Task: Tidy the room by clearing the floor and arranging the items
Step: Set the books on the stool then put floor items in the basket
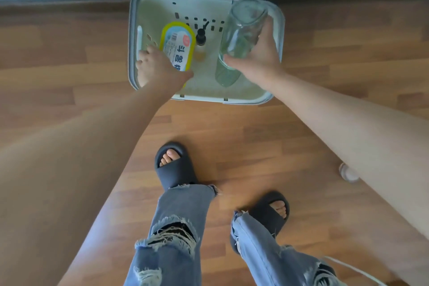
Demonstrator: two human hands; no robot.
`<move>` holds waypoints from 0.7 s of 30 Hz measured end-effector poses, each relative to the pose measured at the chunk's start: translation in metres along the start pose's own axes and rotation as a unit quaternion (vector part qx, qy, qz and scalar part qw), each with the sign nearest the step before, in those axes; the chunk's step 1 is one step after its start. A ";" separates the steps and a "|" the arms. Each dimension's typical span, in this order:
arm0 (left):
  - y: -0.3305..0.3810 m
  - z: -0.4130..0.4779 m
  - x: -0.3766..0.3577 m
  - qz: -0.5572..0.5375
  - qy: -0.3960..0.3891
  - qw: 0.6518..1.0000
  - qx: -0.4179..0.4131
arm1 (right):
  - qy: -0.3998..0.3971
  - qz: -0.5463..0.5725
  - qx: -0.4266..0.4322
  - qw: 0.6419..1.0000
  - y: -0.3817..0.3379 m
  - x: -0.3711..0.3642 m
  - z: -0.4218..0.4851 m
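A pale plastic basket (pixel 277 30) stands on the wood floor against the wall, seen from above. Inside it, my left hand (pixel 160 66) grips a yellow-rimmed container with a blue and white label (pixel 177 43) by its near end. Beside it a small pump bottle with a black top (pixel 200 40) stands upright in the basket. My right hand (pixel 260 55) holds a clear glass jar (pixel 241 32) tilted over the right side of the basket, its mouth pointing down into the basket.
A dark baseboard (pixel 69 1) and pale wall run behind the basket. My feet in dark slides (pixel 173 165) stand just in front of it. A small clear cup (pixel 347 173) sits on the floor at right, and a white cable (pixel 352 269) lies at bottom right.
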State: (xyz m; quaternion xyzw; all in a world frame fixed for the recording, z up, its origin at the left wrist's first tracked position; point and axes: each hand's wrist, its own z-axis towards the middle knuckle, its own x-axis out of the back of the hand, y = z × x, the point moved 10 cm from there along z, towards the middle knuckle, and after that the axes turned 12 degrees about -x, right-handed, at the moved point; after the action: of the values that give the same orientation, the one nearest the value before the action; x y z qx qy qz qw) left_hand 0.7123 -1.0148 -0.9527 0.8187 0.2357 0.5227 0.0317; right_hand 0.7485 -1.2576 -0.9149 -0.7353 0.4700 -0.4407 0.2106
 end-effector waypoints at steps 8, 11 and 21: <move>-0.006 0.053 -0.055 0.015 -0.045 0.999 0.017 | -0.050 -0.028 0.034 0.998 0.030 -0.028 0.029; -0.015 0.065 -0.071 0.000 -0.036 0.999 0.028 | -0.079 -0.052 0.062 0.994 0.034 -0.041 0.037; -0.066 0.089 -0.124 -0.077 -0.062 0.984 0.150 | -0.098 -0.061 0.102 0.988 0.048 -0.069 0.057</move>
State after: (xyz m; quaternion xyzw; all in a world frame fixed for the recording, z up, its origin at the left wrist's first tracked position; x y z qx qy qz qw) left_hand 0.7237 -0.9908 -1.1165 0.8243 0.3712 0.4259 -0.0363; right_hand 0.7608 -1.2254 -1.0110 -0.7767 0.3539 -0.4244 0.3024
